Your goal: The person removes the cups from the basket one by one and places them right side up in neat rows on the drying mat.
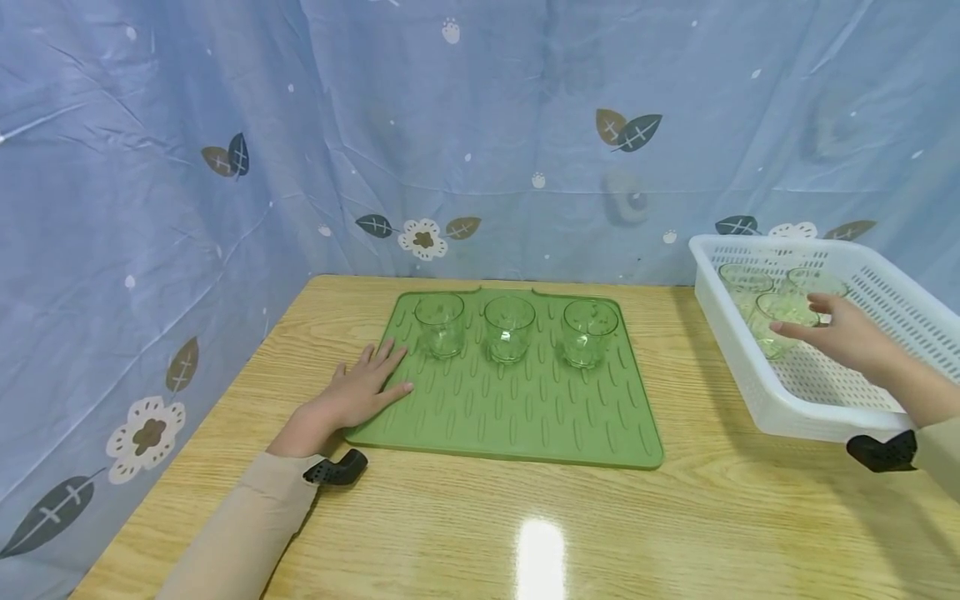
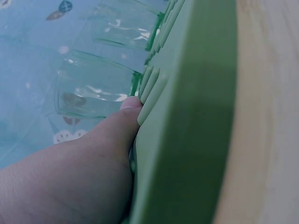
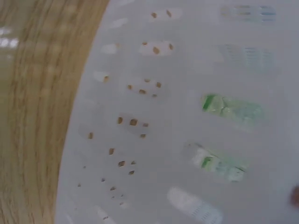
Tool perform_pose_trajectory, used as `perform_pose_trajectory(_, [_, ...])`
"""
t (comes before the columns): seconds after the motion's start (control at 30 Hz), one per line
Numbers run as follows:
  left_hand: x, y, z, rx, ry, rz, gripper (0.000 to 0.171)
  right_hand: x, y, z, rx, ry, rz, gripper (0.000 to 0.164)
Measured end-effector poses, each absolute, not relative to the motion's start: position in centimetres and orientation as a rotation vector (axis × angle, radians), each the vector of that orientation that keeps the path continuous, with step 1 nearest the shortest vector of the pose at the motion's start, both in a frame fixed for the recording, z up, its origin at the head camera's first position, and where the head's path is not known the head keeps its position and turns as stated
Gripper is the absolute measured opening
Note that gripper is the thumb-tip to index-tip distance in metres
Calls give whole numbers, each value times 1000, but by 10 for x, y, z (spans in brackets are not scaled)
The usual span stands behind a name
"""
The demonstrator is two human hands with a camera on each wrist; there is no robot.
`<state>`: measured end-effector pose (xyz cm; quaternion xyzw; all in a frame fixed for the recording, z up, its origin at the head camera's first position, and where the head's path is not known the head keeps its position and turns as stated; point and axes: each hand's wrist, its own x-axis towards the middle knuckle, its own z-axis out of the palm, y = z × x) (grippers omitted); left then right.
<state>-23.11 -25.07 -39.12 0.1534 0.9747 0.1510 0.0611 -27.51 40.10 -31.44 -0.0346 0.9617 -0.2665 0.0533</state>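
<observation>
Three clear green-tinted drinking glasses stand in a row on a green ribbed mat: a left glass point(image 1: 440, 327), a middle glass point(image 1: 510, 331) and a right glass point(image 1: 589, 335). My left hand point(image 1: 358, 398) rests spread on the left edge of the mat point(image 1: 495, 433), its fingers short of the left glass. In the left wrist view the thumb point(image 2: 112, 130) lies against the mat's ribs. Over the white basket point(image 1: 780, 408), my right hand point(image 1: 858, 337) has thumb and fingers apart, beside the front glass point(image 1: 776, 333) there. Contact with that glass cannot be told.
Inside the basket, two more glasses stand behind: one at the left point(image 1: 742, 283) and one at the right point(image 1: 817, 279). The basket's perforated wall fills the right wrist view. A blue patterned curtain point(image 1: 525, 150) hangs behind the wooden table point(image 1: 450, 525).
</observation>
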Motion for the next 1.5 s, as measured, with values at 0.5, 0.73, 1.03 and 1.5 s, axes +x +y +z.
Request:
perform_pose_trajectory(0.5, [-230,-252,-391,482,2960,446,78,-276,404,-318,-182,2860,-789,99])
perform_pose_trajectory(0.73, [-230,-252,-393,480,2958,451,78,-278,402,-319,-188,2830,-817,96])
perform_pose_trajectory(1.03, [-231,-252,-393,481,2955,453,79,-276,394,-318,-269,2782,-879,88])
perform_pose_trajectory(1.5, [-230,-251,-391,479,2956,457,78,-269,393,-319,-303,2725,-868,84])
